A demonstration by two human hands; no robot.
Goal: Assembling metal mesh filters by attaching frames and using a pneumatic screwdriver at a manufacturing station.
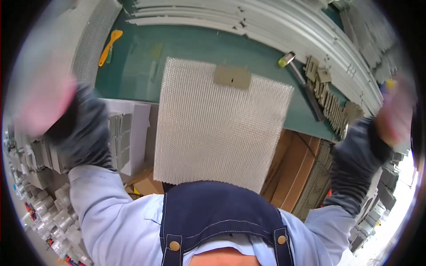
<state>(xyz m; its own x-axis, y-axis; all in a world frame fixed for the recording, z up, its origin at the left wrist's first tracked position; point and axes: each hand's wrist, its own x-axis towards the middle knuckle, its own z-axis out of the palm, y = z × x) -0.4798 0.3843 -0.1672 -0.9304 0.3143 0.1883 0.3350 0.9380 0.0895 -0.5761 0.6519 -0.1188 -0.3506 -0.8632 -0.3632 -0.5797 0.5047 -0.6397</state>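
We look down at a green desk (191, 42) that curves across the upper half of a round fisheye view. In the middle lies a silvery mesh panel (217, 126), roughly rectangular; its far part is over the desk, and its near part reaches past the desk's front edge to our dark blue apron (222, 213). A flat tan plate (232, 77) with a small dark slot sits at the panel's far edge.

Our two hands are spread wide, well apart from the panel. The left hand (46, 102) is a blur beside a stack of mesh sheets (91, 42); the right hand (396, 111) blurs at the opposite rim. We cannot tell whether the fingers of either are open or closed, or whether they hold anything.

Along the far side of the desk, long pale strips (266, 22) lie in layers. To the right rest a hammer (304, 84) with a yellow-green end and a curving row of small tan plates (328, 97). At the left is a yellow-orange tool (110, 48).

Below the desk on the right we see brown cardboard (290, 168). At the lower left, many clear cylindrical pieces (62, 219) crowd together; bright light fills the lower right rim.
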